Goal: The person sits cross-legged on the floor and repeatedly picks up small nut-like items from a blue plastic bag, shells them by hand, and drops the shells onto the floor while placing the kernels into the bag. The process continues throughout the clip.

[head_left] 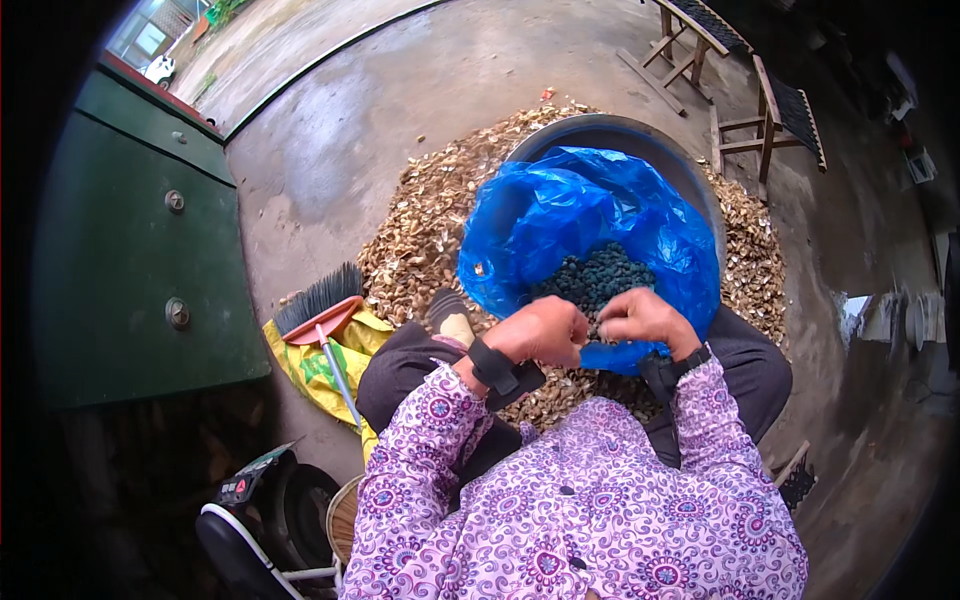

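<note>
My left hand [548, 328] is closed, its fingers curled in front of the near rim of a blue plastic bag [530, 215]. What lies in its fingers, if anything, is too small to make out. Close by on the right, my right hand [648, 318] has its fingers bent together and pointing at the left hand; its fingertips may hold something too small to name. Beneath and beyond both hands, a heap of small dark pieces [605, 272], perhaps kernels, lies in the open bag. The bag sits in a wide metal basin [690, 170].
Broken tan shells [420, 225] cover the floor around the basin and between my legs. At left, a broom [320, 315] lies on a yellow sack [290, 365], near a green metal door [150, 250]. Wooden folding stools [770, 125] stand at the far right.
</note>
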The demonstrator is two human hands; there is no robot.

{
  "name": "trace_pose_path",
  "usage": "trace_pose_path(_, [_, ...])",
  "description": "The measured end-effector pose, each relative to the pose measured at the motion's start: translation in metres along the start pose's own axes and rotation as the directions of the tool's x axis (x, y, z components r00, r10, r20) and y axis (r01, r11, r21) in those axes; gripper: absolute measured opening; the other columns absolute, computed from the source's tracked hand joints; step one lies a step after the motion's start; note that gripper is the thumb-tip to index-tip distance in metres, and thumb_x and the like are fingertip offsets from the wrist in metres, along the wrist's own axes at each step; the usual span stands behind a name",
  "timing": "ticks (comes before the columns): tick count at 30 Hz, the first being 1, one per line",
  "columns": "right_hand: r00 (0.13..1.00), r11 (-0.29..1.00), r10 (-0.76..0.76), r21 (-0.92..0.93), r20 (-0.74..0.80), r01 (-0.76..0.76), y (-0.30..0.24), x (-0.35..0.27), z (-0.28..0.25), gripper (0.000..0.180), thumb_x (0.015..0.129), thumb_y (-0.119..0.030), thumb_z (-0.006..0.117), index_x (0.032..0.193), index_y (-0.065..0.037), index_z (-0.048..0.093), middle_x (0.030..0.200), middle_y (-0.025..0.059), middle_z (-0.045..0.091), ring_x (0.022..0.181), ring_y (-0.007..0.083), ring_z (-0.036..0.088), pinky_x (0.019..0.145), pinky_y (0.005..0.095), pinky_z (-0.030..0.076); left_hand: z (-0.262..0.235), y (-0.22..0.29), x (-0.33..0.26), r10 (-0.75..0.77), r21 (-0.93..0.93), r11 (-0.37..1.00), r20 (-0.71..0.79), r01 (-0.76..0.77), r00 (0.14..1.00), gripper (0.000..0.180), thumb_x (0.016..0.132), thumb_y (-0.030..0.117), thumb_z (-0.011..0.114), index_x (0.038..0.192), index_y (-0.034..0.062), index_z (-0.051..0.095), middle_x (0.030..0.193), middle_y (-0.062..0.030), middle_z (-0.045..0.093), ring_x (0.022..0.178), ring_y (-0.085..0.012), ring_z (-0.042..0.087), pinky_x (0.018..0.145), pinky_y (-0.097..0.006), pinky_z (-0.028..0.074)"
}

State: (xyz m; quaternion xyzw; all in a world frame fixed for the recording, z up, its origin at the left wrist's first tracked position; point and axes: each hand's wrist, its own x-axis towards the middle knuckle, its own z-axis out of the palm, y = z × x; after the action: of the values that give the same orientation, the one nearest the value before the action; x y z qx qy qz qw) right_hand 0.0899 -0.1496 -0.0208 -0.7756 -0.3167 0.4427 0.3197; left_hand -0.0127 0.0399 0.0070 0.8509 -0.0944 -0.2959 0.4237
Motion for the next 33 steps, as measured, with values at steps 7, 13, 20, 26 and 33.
trace_pose_path(7, [0.794,0.917,-0.340,-0.363,-0.503,0.163,0.054,0.069,0.022,0.028,0.073,-0.021,0.060,0.094,-0.003,0.063,0.085,0.0182,0.063,0.079,0.0315,0.060,0.069,0.0369,0.046,-0.020,0.002,-0.010,-0.218,-0.526,0.831,-0.607,-0.181,0.764,0.019,0.074,0.012,0.061,0.086,-0.0031,0.061,0.071,-0.0043,0.061,0.060,-0.0100,0.057,0.054,-0.023,0.045])
trace_pose_path(13, [0.893,0.980,-0.197,-0.109,-0.403,0.168,0.051,0.111,0.046,0.020,0.076,-0.018,0.055,0.089,-0.004,0.061,0.083,0.0177,0.061,0.078,0.0344,0.059,0.065,0.0383,0.045,-0.022,0.010,-0.020,-0.327,-0.724,0.625,-0.582,-0.292,0.744,0.015,0.076,0.013,0.061,0.081,-0.0017,0.060,0.066,-0.0029,0.059,0.055,-0.0071,0.055,0.049,-0.020,0.045])
trace_pose_path(20, [0.941,0.998,-0.048,0.023,-0.334,0.059,0.029,0.104,0.046,0.022,0.076,-0.019,0.054,0.088,-0.002,0.060,0.086,0.0184,0.063,0.079,0.0300,0.061,0.065,0.0377,0.045,-0.029,0.015,-0.020,-0.328,-0.720,0.624,-0.594,-0.303,0.734,0.016,0.076,0.014,0.061,0.081,-0.0020,0.061,0.067,-0.0034,0.060,0.055,-0.0074,0.056,0.049,-0.020,0.045])
trace_pose_path(26, [0.967,0.974,-0.163,-0.185,-0.197,0.127,0.003,0.069,0.037,0.024,0.071,-0.013,0.056,0.094,-0.003,0.059,0.092,0.0181,0.061,0.087,0.0336,0.057,0.073,0.0397,0.045,-0.028,0.019,-0.013,-0.302,-0.729,0.634,-0.542,-0.260,0.784,0.019,0.077,0.015,0.060,0.086,-0.0023,0.060,0.070,-0.0042,0.060,0.058,-0.0080,0.056,0.053,-0.020,0.044])
trace_pose_path(33, [0.941,0.894,-0.298,-0.393,-0.162,0.216,0.052,0.033,0.044,0.025,0.066,-0.007,0.055,0.090,-0.006,0.062,0.091,0.0148,0.061,0.087,0.0338,0.055,0.076,0.0411,0.044,-0.029,0.030,0.003,-0.231,-0.696,0.660,-0.545,-0.282,0.806,0.020,0.077,0.015,0.061,0.086,-0.0026,0.060,0.070,-0.0037,0.060,0.059,-0.0074,0.055,0.053,-0.021,0.044])
